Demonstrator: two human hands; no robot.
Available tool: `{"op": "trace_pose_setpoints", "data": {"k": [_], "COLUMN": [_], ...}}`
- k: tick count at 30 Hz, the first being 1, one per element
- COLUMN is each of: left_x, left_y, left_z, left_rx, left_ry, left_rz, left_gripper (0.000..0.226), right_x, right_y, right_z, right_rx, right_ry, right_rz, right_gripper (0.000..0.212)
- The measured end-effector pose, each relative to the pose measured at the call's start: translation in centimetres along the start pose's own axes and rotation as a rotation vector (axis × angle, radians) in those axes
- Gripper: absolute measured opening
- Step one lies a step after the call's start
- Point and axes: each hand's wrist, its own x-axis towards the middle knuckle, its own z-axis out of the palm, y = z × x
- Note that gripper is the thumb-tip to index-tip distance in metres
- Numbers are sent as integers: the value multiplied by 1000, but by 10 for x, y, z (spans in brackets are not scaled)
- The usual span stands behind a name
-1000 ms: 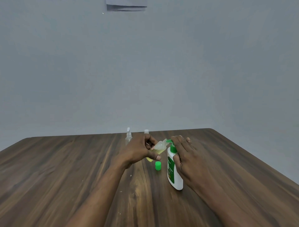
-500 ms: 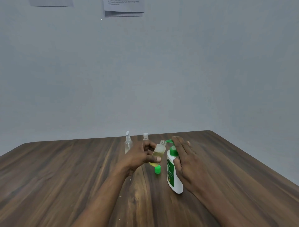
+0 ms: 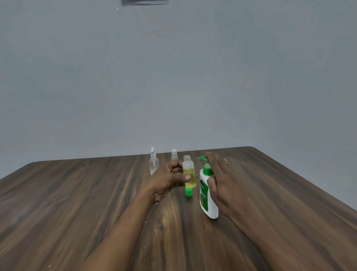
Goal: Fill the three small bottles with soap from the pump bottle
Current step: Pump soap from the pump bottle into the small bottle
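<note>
My left hand (image 3: pixel 170 179) grips a small uncapped bottle (image 3: pixel 188 172), held upright and about half full of yellow soap. Its green cap (image 3: pixel 188 192) lies on the table just below it. To the right stands the white pump bottle (image 3: pixel 207 201) with a green pump head. My right hand (image 3: pixel 222 179) rests on it with straight fingers over the pump and the thumb against the bottle's side. Two more small clear bottles stand behind: a spray-top bottle (image 3: pixel 154 163) and a white-capped bottle (image 3: pixel 174 155).
Everything sits on a dark wooden table (image 3: pixel 77 203) whose far edge meets a plain grey wall. The table's right corner is rounded, behind the pump bottle. A sheet of paper (image 3: pixel 145 2) hangs high on the wall.
My left hand drew the small bottle away from the pump spout and turned it from tilted to upright. My right hand stays on the pump bottle.
</note>
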Motion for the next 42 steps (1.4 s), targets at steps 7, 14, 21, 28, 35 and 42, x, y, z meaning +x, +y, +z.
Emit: {"op": "trace_pose_setpoints", "data": {"k": [7,14,21,28,35,42], "left_x": [0,-3,-3,-2,-1,-1], "left_y": [6,14,14,10,8,10], "left_z": [-5,-3,-5,-6,-4,-7], "left_rx": [251,318,276,292,278,253], "left_ry": [40,41,39,37,42,56], "left_rz": [16,40,66,62,62,83], "left_gripper": [42,36,40,34,34,37], "right_x": [0,0,0,0,1,1], "right_y": [-1,-1,-5,-8,-4,-5], "right_z": [-3,-5,-9,-11,-8,-9], "right_rx": [-8,-36,-81,-177,-171,-152], "right_ry": [-27,-58,-12,-24,7,14], "right_rz": [20,24,-32,-79,-93,-82], "right_gripper": [65,65,61,53,54,58]}}
